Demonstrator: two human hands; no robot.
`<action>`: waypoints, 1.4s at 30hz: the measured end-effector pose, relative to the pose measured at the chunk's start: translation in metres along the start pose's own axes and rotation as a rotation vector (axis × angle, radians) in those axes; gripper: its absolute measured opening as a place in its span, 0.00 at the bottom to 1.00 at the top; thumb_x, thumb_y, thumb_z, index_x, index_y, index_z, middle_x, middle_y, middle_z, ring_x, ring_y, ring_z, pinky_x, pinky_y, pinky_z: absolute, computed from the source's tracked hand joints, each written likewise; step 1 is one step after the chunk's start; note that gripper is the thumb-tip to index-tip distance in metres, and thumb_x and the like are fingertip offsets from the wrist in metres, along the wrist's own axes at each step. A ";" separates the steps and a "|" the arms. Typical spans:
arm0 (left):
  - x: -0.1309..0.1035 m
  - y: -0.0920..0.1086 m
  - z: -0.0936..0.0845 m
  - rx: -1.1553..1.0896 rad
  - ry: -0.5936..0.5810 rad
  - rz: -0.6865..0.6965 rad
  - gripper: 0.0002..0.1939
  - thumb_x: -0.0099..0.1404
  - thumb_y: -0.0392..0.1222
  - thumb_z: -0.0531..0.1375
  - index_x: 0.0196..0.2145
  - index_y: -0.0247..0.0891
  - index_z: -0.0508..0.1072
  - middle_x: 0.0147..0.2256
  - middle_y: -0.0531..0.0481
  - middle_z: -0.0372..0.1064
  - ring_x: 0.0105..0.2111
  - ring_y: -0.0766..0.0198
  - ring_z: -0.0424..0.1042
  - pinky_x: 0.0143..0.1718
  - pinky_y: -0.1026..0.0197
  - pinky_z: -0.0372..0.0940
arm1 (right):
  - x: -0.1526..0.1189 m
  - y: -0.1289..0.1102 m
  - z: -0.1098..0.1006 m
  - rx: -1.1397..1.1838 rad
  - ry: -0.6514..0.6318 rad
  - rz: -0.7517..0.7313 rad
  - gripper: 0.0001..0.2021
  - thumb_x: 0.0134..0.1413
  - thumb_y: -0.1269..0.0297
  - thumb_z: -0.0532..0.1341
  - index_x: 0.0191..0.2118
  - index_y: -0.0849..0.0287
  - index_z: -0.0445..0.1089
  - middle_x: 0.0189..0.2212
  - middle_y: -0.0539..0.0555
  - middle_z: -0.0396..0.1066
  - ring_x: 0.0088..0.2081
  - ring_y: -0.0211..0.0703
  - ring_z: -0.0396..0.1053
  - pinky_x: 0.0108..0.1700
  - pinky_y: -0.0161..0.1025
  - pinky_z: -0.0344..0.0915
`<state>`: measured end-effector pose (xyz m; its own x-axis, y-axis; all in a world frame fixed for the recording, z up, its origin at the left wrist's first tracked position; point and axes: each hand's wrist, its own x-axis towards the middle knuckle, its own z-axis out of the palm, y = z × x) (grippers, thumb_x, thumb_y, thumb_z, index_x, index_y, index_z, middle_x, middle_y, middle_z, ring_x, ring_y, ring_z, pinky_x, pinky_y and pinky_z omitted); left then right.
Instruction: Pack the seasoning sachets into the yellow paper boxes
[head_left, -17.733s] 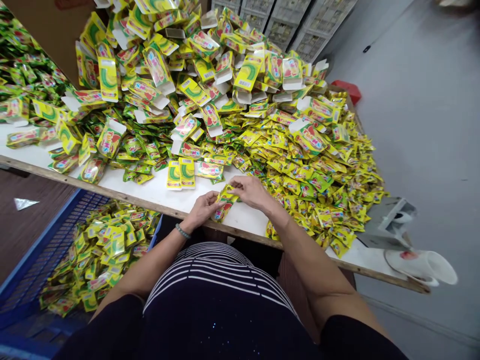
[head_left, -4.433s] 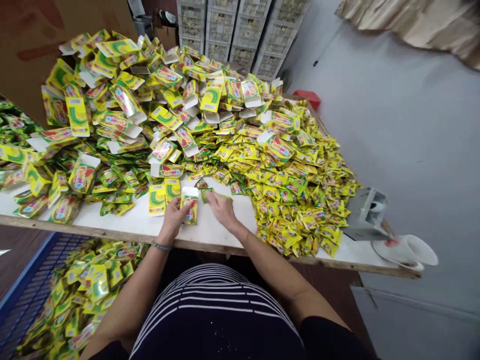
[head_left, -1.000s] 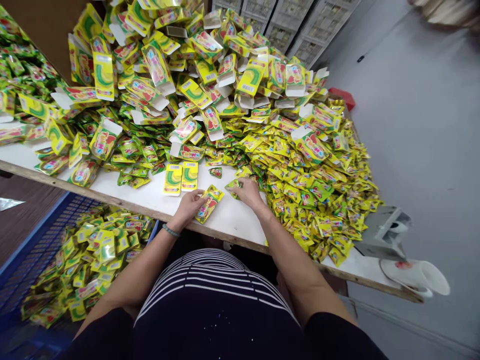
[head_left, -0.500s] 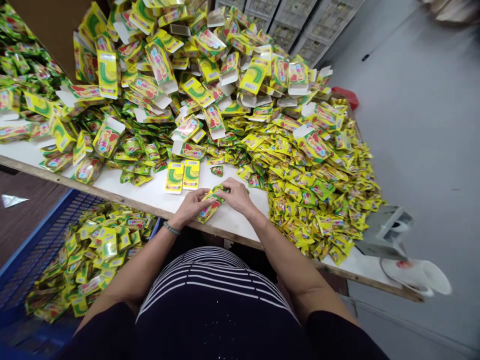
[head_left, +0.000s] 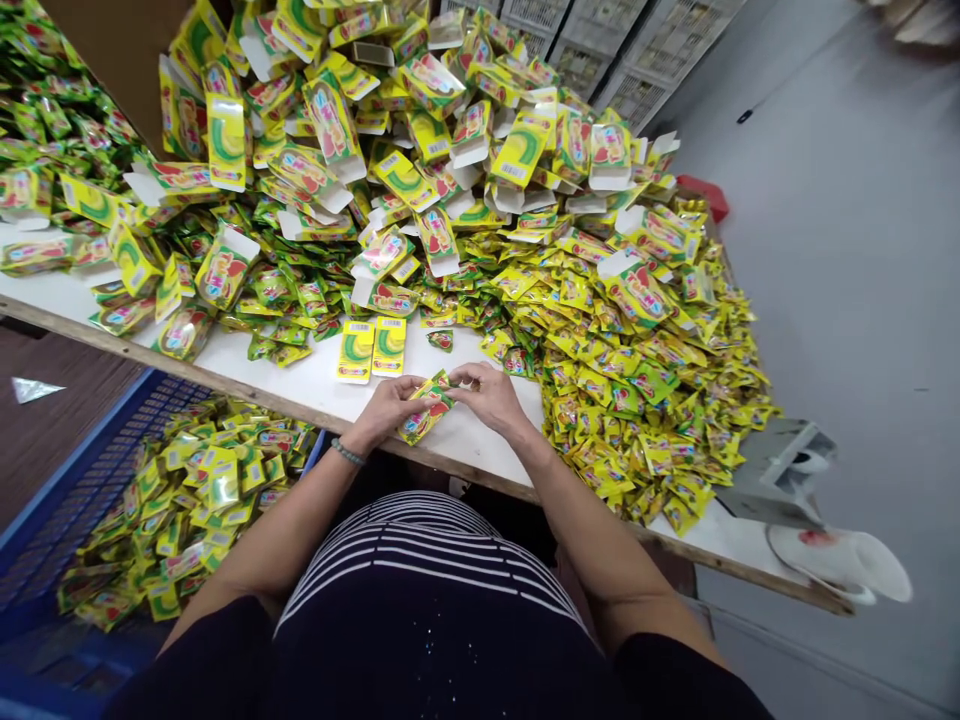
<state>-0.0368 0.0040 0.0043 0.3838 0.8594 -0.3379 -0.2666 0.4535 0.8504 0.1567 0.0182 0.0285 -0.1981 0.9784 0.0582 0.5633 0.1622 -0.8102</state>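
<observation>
My left hand (head_left: 386, 408) is closed round the near side of a small yellow and green candy box (head_left: 424, 420), which lies slanted just above the table's front edge. At the box's far end, my right hand (head_left: 491, 397) pinches the end with thumb and fingers; the flap there is mostly hidden. Two yellow boxes with green arcs, one on the left (head_left: 355, 352) and one beside it (head_left: 388, 347), lie flat past my left hand. A single small green sachet (head_left: 441, 340) rests on the white tabletop (head_left: 495, 440) beyond my fingers.
Open boxes (head_left: 330, 130) heap across the back of the table. Yellow sachets (head_left: 600, 400) pile up on the right, green ones (head_left: 285, 290) behind the left. A blue crate (head_left: 90, 460) of filled-looking boxes stands below left. A grey holder (head_left: 780, 470) sits at the right end.
My right hand has shifted slightly right and down at the box's far end. The left hand keeps its hold. The whole view has moved a little.
</observation>
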 end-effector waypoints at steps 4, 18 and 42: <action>0.000 0.000 0.000 -0.022 0.018 0.029 0.25 0.44 0.45 0.75 0.38 0.33 0.75 0.31 0.49 0.78 0.28 0.65 0.75 0.32 0.63 0.68 | -0.004 -0.010 0.002 -0.143 -0.052 -0.051 0.07 0.53 0.70 0.63 0.34 0.53 0.79 0.39 0.54 0.76 0.48 0.48 0.70 0.54 0.48 0.60; 0.000 -0.005 -0.006 0.032 0.166 0.251 0.31 0.52 0.51 0.71 0.48 0.41 0.63 0.25 0.58 0.71 0.22 0.68 0.70 0.26 0.68 0.63 | -0.017 -0.003 0.038 0.340 0.051 0.057 0.18 0.53 0.48 0.64 0.42 0.56 0.75 0.42 0.55 0.76 0.40 0.45 0.73 0.43 0.41 0.70; -0.002 -0.003 -0.002 0.084 0.146 0.207 0.28 0.49 0.50 0.73 0.43 0.35 0.70 0.26 0.53 0.74 0.23 0.69 0.70 0.26 0.67 0.62 | -0.005 -0.001 0.032 0.639 0.056 0.321 0.18 0.41 0.47 0.70 0.32 0.57 0.81 0.31 0.54 0.80 0.38 0.46 0.76 0.48 0.44 0.70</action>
<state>-0.0390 0.0009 0.0012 0.1956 0.9596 -0.2024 -0.2497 0.2483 0.9360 0.1320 0.0093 0.0104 -0.0502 0.9732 -0.2242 0.0033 -0.2243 -0.9745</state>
